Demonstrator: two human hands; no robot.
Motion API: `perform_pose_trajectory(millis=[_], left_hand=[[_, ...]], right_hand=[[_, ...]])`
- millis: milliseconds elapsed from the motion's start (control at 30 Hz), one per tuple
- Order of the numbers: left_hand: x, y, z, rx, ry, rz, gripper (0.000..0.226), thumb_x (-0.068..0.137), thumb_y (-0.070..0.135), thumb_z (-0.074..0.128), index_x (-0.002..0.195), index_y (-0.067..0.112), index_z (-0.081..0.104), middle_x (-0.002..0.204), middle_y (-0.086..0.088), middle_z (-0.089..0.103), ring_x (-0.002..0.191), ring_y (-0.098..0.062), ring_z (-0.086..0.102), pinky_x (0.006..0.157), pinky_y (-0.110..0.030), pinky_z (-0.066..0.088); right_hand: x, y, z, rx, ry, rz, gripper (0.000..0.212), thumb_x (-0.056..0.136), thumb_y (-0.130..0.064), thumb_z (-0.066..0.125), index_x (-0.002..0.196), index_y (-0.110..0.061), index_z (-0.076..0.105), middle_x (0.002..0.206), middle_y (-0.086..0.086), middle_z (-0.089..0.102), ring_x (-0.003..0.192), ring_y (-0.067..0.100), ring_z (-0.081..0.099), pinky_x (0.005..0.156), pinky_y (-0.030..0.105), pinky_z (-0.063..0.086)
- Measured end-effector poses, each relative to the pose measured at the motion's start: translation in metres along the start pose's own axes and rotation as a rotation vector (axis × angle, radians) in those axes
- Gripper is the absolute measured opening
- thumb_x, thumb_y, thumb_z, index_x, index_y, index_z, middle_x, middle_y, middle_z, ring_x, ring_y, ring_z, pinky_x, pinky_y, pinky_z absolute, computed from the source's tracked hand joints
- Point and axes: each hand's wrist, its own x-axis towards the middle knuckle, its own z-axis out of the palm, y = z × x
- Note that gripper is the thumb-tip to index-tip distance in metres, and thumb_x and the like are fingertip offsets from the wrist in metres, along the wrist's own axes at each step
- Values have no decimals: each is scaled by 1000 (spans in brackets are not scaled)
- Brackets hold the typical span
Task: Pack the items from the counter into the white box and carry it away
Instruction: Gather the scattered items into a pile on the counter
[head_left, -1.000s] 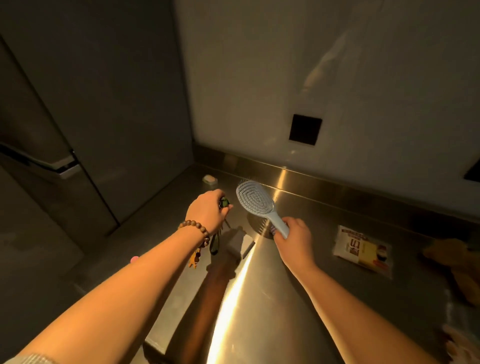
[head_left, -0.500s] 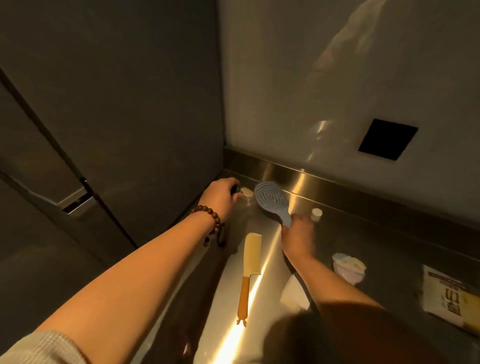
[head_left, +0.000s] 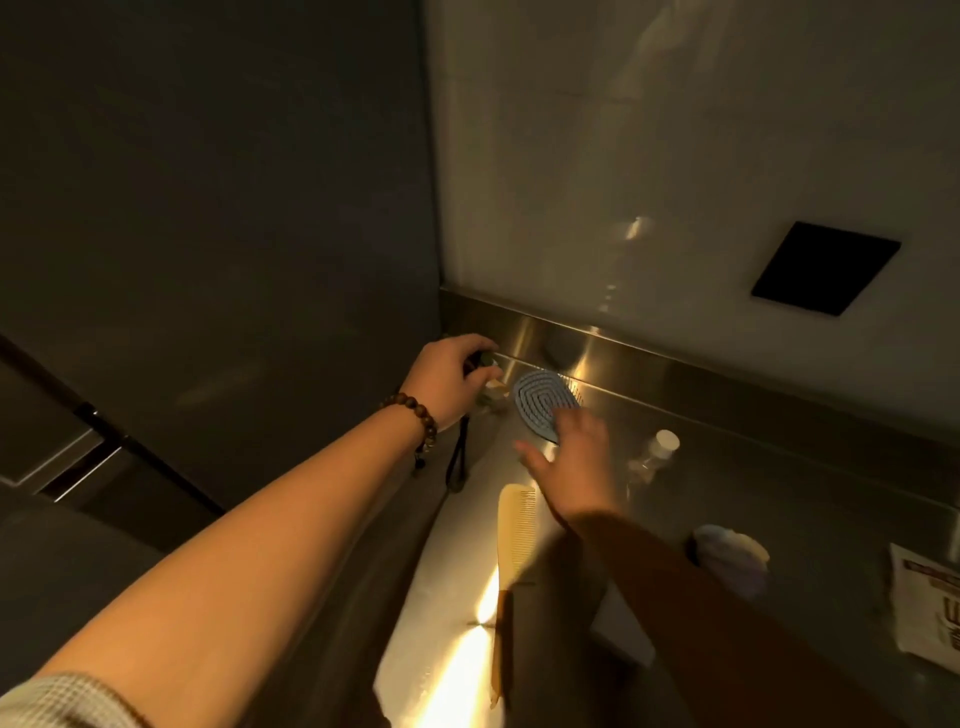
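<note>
- Left hand (head_left: 451, 383): fingers curled into a closed grip around a small dark object (head_left: 485, 359), at the far left corner of the bench (head_left: 779, 499); what the object is cannot be told. A dark cord loop (head_left: 457, 457) hangs below the fist.
- Left wrist: carries a bracelet of brown beads (head_left: 413, 415).
- Right hand (head_left: 576, 467): blurred, fingers spread and the grip released, holding nothing; the fingertips overlap the near edge of the blue hairbrush (head_left: 543, 402). Whether they touch it cannot be told.
- Blue hairbrush: lies close to the raised back edge of the bench, just right of the left hand.
- Yellow comb (head_left: 514, 535): lies lengthwise on the bench below the right hand, teeth end toward the back edge, handle toward the front.
- Small clear bottle with a white cap (head_left: 660, 449): lies on the bench to the right of the right hand, apart from the brush.
- Round pale container (head_left: 737, 561): sits further right, beyond the right forearm.
- Printed packet (head_left: 930, 608): lies at the right edge of the view, partly cut off.
- White box: a pale flat shape (head_left: 621, 634) shows under the right forearm; its identity cannot be told.
</note>
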Motion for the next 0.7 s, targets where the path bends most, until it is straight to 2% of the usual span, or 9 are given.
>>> perform_pose_trajectory(millis=[100, 200, 267, 367, 467, 500, 600, 700], left_hand=[[1, 11, -6, -87, 3, 39, 29, 86, 22, 65, 115, 19, 64, 96, 7, 63, 89, -6, 58, 75, -14, 43], [2, 14, -15, -189, 56, 45, 28, 85, 20, 67, 112, 21, 64, 95, 9, 63, 91, -6, 60, 80, -18, 47], [1, 4, -22, -196, 85, 28, 27, 84, 21, 67, 112, 23, 64, 98, 8, 64, 93, -6, 60, 82, -21, 48], [-1, -22, -25, -185, 106, -51, 27, 84, 22, 68, 110, 24, 63, 100, 7, 64, 94, -7, 60, 81, -25, 50], [-2, -50, -15, -158, 126, -144, 26, 83, 22, 69, 108, 27, 62, 95, 13, 61, 89, -1, 58, 78, -21, 49], [-2, -58, -9, -165, 125, -174, 26, 83, 21, 69, 107, 28, 61, 94, 14, 60, 88, 0, 57, 78, -21, 49], [0, -76, 11, -204, 93, -244, 26, 83, 16, 68, 104, 30, 59, 96, 12, 61, 90, -2, 58, 81, -26, 50], [5, -89, 31, -136, 48, -259, 26, 82, 12, 68, 101, 26, 60, 98, 3, 65, 93, -13, 60, 82, -29, 49]], right_hand=[[15, -44, 6, 313, -120, -128, 66, 78, -48, 69, 134, -25, 43, 133, -1, 46, 123, 16, 43, 100, 36, 42], [26, -62, 11, 519, -157, -26, 46, 82, -26, 70, 125, -22, 52, 113, -2, 61, 105, 15, 59, 92, 43, 51], [30, -58, 11, 612, -155, 30, 38, 84, -18, 69, 121, -21, 57, 96, -8, 65, 91, 11, 63, 88, 40, 55], [39, -49, 8, 593, -119, 23, 20, 86, -17, 68, 103, -27, 63, 88, -7, 67, 83, 10, 65, 74, 28, 55], [52, -46, 8, 495, -24, 30, 15, 88, -11, 61, 92, -23, 69, 81, -4, 65, 78, 13, 61, 62, 19, 45], [57, -46, 8, 456, 4, 25, 16, 88, -9, 59, 91, -20, 70, 81, -3, 65, 78, 14, 60, 61, 18, 44], [70, -44, 8, 318, 55, 18, 18, 87, -7, 55, 89, -16, 70, 87, 6, 70, 81, 20, 61, 69, 30, 49], [74, -39, 18, 204, -44, -26, 16, 87, -8, 55, 90, -14, 70, 88, 7, 69, 81, 20, 61, 65, 26, 39]])
